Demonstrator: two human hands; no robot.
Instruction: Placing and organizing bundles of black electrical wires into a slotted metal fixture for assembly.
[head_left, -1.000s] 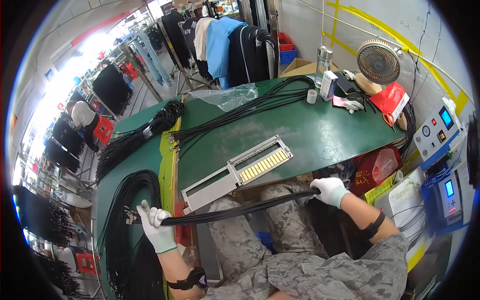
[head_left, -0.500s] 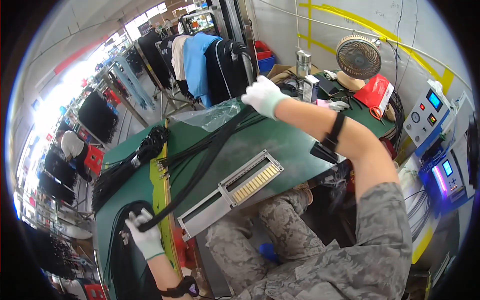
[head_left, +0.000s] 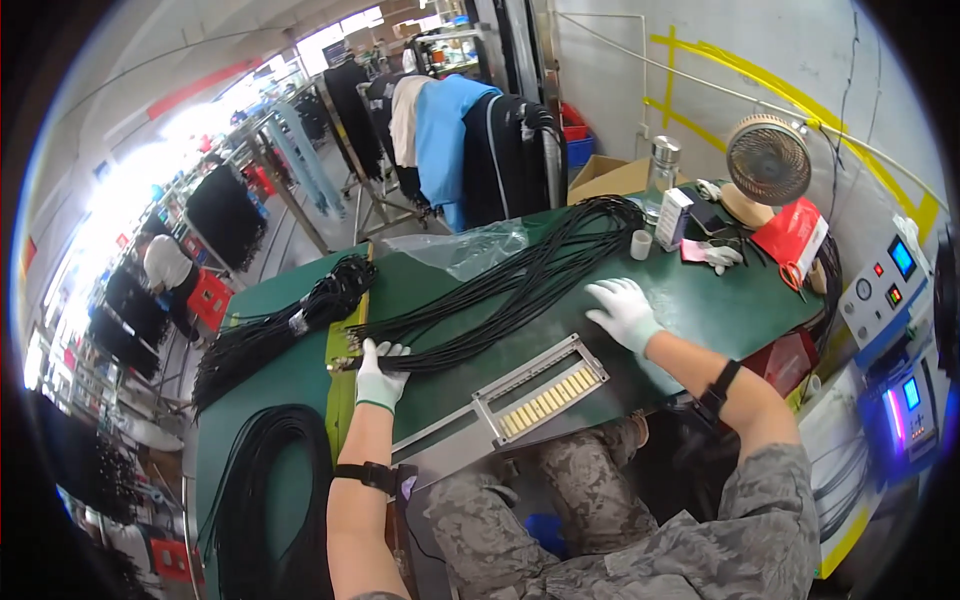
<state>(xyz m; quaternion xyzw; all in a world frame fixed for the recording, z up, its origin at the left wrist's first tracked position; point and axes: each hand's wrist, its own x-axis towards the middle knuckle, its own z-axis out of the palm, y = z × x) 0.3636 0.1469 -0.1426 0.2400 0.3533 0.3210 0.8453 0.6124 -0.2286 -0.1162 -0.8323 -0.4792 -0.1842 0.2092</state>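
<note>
A long bundle of black cables [head_left: 540,265] lies across the green table, looped at its far right end, with small metal-looking ends at the left. My left hand [head_left: 383,378], in a white glove, closes around the near strands beside those ends, thumb on the left. My right hand [head_left: 622,314], gloved too, is over the table to the right of the bundle, fingers stretched and holding nothing. Between my hands and my lap sits a metal frame fixture [head_left: 490,410] with a row of pale yellow blocks [head_left: 550,400].
A tied cable bundle [head_left: 320,300] and a large coiled one [head_left: 240,480] lie to the left, past a yellow-green strip [head_left: 345,400]. Clear plastic film [head_left: 470,248], a metal-lidded jar [head_left: 662,170], a small box [head_left: 674,218], a fan [head_left: 768,160] and orange scissors [head_left: 792,276] sit farther off.
My left hand has moved from the coiled cables up to the bundle's ends. My right hand has come nearer and opened. The strands stretched between my hands now lie on the table.
</note>
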